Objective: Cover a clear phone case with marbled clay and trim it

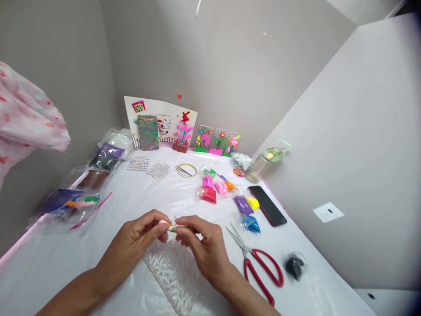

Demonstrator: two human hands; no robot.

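Note:
Between my two hands is a small roll of soft modelling clay point(173, 228), pale pink with green streaks. My left hand point(141, 232) pinches one end between thumb and fingertips. The other end is pinched by my right hand point(204, 241), and the fingers cover part of the roll. Below them on the table lies a clear, textured rectangular sheet or case point(174, 272), partly hidden by my right forearm. Red-handled scissors point(251, 259) lie to the right of my right hand, blades slightly apart.
Clay packets, such as a red one point(208, 195) and a purple one point(243, 204), lie ahead near a phone point(268, 205) and a bottle point(265, 162). Black clay point(294, 267) sits right. Bagged clay point(82, 202) lines the left edge. Decorated panels point(148, 131) lean at the back wall.

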